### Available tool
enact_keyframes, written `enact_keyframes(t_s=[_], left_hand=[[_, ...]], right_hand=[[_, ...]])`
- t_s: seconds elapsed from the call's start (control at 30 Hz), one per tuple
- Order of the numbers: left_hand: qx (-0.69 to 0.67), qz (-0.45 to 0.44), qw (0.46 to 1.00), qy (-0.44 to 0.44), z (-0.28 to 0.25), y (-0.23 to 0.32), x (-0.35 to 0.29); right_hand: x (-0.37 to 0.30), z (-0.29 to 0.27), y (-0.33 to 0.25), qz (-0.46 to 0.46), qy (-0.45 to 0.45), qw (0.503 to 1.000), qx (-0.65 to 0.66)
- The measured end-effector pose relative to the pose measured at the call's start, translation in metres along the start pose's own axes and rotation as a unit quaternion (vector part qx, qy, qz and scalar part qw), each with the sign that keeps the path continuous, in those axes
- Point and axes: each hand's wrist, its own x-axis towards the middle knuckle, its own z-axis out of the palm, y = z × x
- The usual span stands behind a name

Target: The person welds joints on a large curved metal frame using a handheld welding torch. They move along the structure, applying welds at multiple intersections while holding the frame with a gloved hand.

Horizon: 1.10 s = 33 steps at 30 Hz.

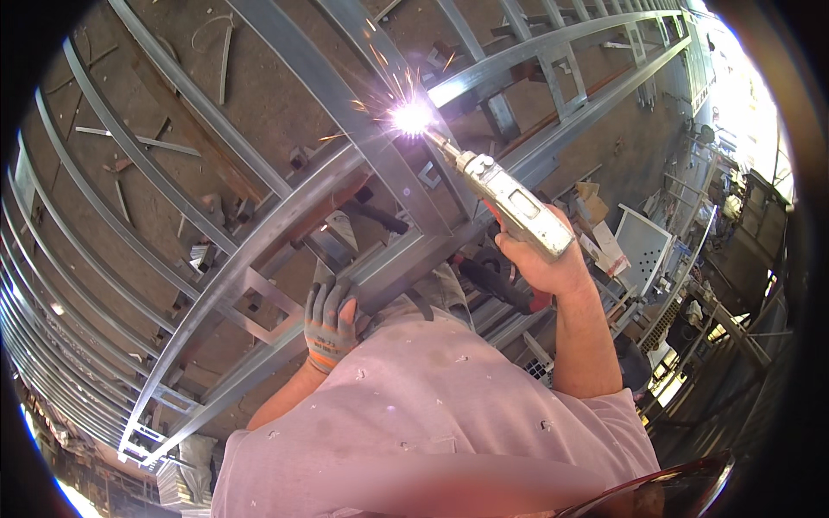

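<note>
My bare right hand [546,259] is wrapped around the grip of a pale handheld welding gun [518,205]. Its nozzle points up and left at a metal frame. A bright violet-white glare [411,117] with orange sparks burns at the tip, where a wide steel bar [380,160] crosses the curved rail; the glare hides the joint itself. My left hand [330,321], in a grey glove with an orange cuff, lies with straight fingers against the frame's near steel tube [406,269], close to my body. It holds nothing that I can see.
Many parallel metal bars [186,121] fan out on the left from a curved rail [207,259]. More framework [561,43] runs to the upper right. Metal offcuts [138,141] litter the brown floor. On the right stand a white perforated panel [641,246], cardboard pieces [591,200] and cluttered racks.
</note>
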Motion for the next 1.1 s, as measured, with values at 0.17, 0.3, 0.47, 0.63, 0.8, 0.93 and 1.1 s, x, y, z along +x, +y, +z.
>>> enact_keyframes(t_s=[0.17, 0.3, 0.47, 0.63, 0.8, 0.93, 1.1], left_hand=[[0.004, 0.004, 1.000, -0.001, 0.001, -0.002, -0.002], [-0.003, 0.000, 1.000, -0.010, -0.002, 0.000, -0.001], [0.009, 0.001, 1.000, -0.015, -0.001, -0.002, -0.003], [-0.005, -0.004, 1.000, -0.018, -0.005, 0.001, 0.000], [0.015, 0.009, 1.000, 0.002, 0.001, -0.003, -0.005], [0.024, 0.020, 0.999, 0.024, 0.005, -0.005, -0.009], [0.010, 0.014, 1.000, 0.016, 0.005, -0.003, -0.012]], right_hand=[[-0.002, 0.000, 0.001, -0.013, -0.001, 1.000, -0.003], [-0.004, 0.002, 0.002, -0.009, 0.001, 1.000, 0.010], [-0.007, 0.007, 0.005, 0.004, 0.011, 1.000, 0.017], [-0.016, 0.009, -0.001, 0.001, 0.018, 1.000, 0.002], [-0.022, 0.020, 0.001, -0.052, 0.040, 0.997, 0.028], [-0.032, 0.027, -0.007, -0.097, 0.049, 0.993, -0.038], [-0.034, 0.042, -0.023, -0.113, 0.077, 0.987, -0.091]])
